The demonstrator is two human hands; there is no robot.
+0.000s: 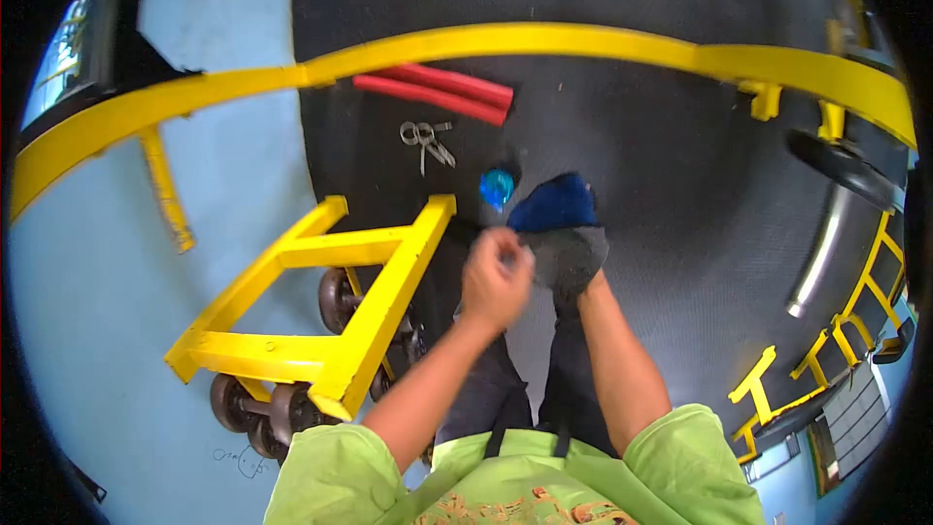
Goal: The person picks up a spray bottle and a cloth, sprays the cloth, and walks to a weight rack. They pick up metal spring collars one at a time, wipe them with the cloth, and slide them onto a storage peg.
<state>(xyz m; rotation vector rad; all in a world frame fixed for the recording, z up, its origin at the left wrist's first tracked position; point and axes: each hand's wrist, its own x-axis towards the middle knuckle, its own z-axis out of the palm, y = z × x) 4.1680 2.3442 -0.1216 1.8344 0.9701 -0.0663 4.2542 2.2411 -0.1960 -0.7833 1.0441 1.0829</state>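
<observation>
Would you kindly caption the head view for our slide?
Bare left hand and gloved right hand meet above black matting, scissors and red tubes beyond.

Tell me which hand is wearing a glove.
The right hand: it wears a grey and blue glove, while the left hand beside it is bare.

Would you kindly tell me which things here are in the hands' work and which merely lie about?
In hand:
- blue and grey cloth, under right hand
- left hand, fingers pinched beside it

Lying about:
- steel scissors
- red foam tubes
- small blue object
- yellow steel rack
</observation>
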